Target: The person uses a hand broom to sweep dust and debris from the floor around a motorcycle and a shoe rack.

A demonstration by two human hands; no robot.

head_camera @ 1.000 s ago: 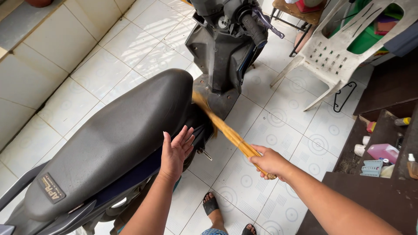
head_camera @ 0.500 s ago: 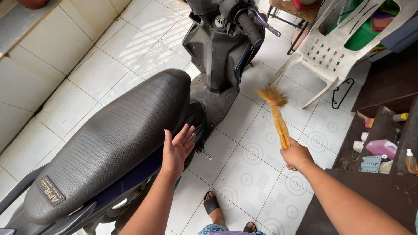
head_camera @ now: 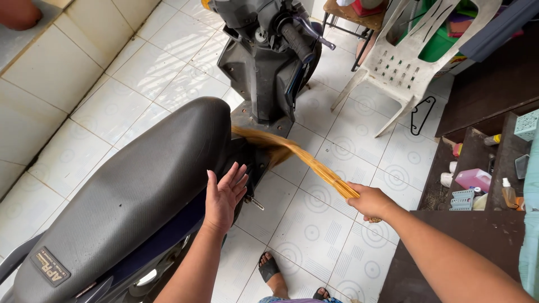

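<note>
A dark scooter stands on white floor tiles, its long black seat (head_camera: 140, 185) stretching to the lower left and its front panel (head_camera: 258, 67) at the top. My left hand (head_camera: 224, 195) rests flat, fingers spread, against the seat's right side. My right hand (head_camera: 370, 202) grips the bound end of a short stick broom (head_camera: 303, 160). The broom's bristles bend against the scooter's footboard (head_camera: 252, 120) just ahead of the seat.
A white plastic chair (head_camera: 404, 62) leans at the upper right, a black hanger (head_camera: 421, 115) on the floor beside it. Dark wooden steps (head_camera: 477, 179) at the right hold bottles and a pink container. A tiled wall runs along the left. My sandalled foot (head_camera: 272, 269) is below.
The broom swung away from the footboard out to the right, then came back; its bristles now press on the footboard again. My left hand stayed on the seat.
</note>
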